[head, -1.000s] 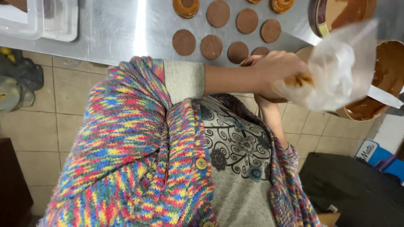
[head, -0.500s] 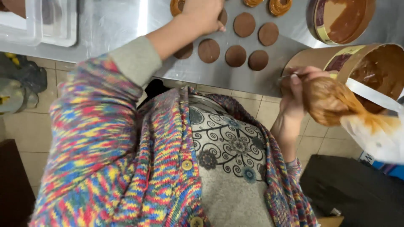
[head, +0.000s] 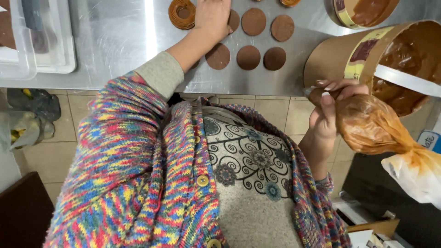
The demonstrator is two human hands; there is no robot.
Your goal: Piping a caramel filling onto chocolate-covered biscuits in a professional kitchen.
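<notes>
My left hand (head: 212, 17) reaches out over the steel table (head: 115, 46) and rests flat on a round brown cookie among several plain ones (head: 248, 57). Just left of that hand lies a cookie topped with a caramel spiral (head: 182, 13). My right hand (head: 327, 112) is held near my body beside the table edge, shut on a clear piping bag (head: 367, 126) full of caramel-coloured cream. The bag's twisted tail hangs off to the lower right.
A large cardboard tub of brown cream (head: 404, 59) with a white spatula (head: 404, 80) in it leans at the right. A second tub (head: 363, 11) stands behind it. Clear plastic containers (head: 36, 46) sit at the table's left. Tiled floor lies below.
My left hand let go of the piping bag and swung left and forward onto the cookies. The right hand kept the bag and lowered it toward my body.
</notes>
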